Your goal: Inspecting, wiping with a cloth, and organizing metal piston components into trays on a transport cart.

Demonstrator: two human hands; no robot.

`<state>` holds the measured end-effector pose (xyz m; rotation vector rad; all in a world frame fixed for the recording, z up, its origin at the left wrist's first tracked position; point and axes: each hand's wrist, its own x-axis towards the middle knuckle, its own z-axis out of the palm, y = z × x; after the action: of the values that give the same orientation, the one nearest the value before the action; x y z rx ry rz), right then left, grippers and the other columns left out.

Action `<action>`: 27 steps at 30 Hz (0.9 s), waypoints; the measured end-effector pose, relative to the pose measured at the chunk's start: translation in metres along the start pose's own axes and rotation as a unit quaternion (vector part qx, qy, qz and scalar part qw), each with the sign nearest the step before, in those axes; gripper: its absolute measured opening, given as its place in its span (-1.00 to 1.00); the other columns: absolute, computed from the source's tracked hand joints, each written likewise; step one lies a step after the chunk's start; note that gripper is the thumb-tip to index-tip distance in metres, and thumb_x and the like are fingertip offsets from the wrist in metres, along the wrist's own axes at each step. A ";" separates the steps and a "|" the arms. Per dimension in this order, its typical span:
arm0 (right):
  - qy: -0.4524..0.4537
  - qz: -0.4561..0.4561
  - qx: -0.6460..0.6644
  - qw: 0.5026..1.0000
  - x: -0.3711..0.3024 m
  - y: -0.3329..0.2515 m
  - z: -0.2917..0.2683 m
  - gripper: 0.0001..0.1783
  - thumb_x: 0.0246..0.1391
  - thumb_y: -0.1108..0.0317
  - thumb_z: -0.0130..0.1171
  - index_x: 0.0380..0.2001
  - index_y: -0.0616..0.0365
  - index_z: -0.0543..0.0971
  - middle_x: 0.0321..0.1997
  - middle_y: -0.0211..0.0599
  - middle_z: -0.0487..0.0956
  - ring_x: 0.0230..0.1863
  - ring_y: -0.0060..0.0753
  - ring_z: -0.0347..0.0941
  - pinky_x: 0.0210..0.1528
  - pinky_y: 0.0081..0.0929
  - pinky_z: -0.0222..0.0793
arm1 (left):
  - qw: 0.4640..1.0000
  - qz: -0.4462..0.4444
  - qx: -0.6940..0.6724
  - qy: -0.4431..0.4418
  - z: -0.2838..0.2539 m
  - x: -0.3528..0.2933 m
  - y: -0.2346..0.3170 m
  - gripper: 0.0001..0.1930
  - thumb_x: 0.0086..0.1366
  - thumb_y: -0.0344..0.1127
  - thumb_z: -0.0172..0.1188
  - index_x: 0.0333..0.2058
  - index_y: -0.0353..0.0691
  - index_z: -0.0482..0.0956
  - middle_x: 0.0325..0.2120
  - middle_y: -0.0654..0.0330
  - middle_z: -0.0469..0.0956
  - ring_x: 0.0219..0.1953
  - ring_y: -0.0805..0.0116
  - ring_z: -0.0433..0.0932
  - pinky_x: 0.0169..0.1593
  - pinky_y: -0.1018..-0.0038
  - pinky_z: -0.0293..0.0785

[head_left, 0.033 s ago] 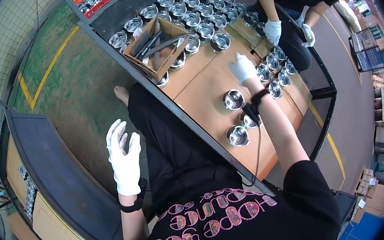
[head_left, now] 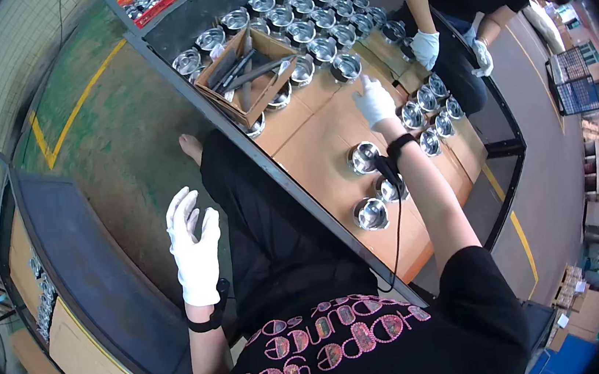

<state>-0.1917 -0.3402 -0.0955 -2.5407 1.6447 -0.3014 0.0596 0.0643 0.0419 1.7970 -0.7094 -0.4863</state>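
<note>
My left hand, in a white glove, is raised over the floor beside the table, fingers apart and holding nothing. My right hand, also gloved, reaches over the brown cardboard surface with its fingertips stretched out. Just beyond them stands a shiny metal cup, with a small gap showing between. Nothing can be seen in the right hand. Near my right forearm sit three more cups, one of them a metal cup nearest me. A black strap with a cable is round my right wrist.
Rows of similar cups fill the far part of the table. A cardboard box of dark tools stands at its left edge. Several cups cluster at right, near a co-worker's gloved hand. A dark bench stands left.
My right hand's fingertips now stretch a little farther toward the cup beyond them. The cable by my right wrist has shifted slightly. My left hand stays where it was.
</note>
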 end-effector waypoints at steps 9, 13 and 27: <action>-0.088 0.030 0.008 0.996 0.085 0.006 0.067 -0.67 0.20 0.21 0.11 -0.03 0.10 0.59 -0.10 0.05 0.67 -0.07 0.12 0.63 -0.02 -0.06 0.56 | 0.996 -0.039 0.063 0.053 -0.030 -0.024 -0.018 -0.58 0.31 -0.48 0.30 0.14 -0.24 0.49 0.26 0.19 0.36 0.19 0.25 0.49 0.28 0.30 0.47; -0.193 -0.066 -0.072 0.976 0.059 -0.007 0.045 -0.61 0.27 0.26 0.11 0.09 0.20 0.57 0.01 0.16 0.63 0.05 0.20 0.57 0.09 -0.07 0.49 | 0.996 -0.055 0.063 0.038 -0.026 -0.028 -0.022 -0.58 0.30 -0.46 0.31 0.13 -0.23 0.50 0.25 0.16 0.37 0.17 0.22 0.51 0.23 0.31 0.52; -0.283 0.017 0.857 0.430 -0.123 -0.117 -0.091 -0.38 0.25 0.17 0.28 0.26 0.26 0.41 0.20 -0.24 0.56 0.15 -0.33 0.52 0.20 -0.25 0.49 | 0.926 -0.164 -0.278 -0.194 0.053 -0.010 0.030 -0.32 0.29 -0.26 0.42 0.29 -0.32 0.32 0.26 -0.10 0.33 0.33 0.07 0.36 0.36 0.24 0.33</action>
<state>-0.1561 -0.1780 0.0022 -0.6939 0.3060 -0.5581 0.0123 0.0272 0.0527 1.2851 -0.4633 -1.1690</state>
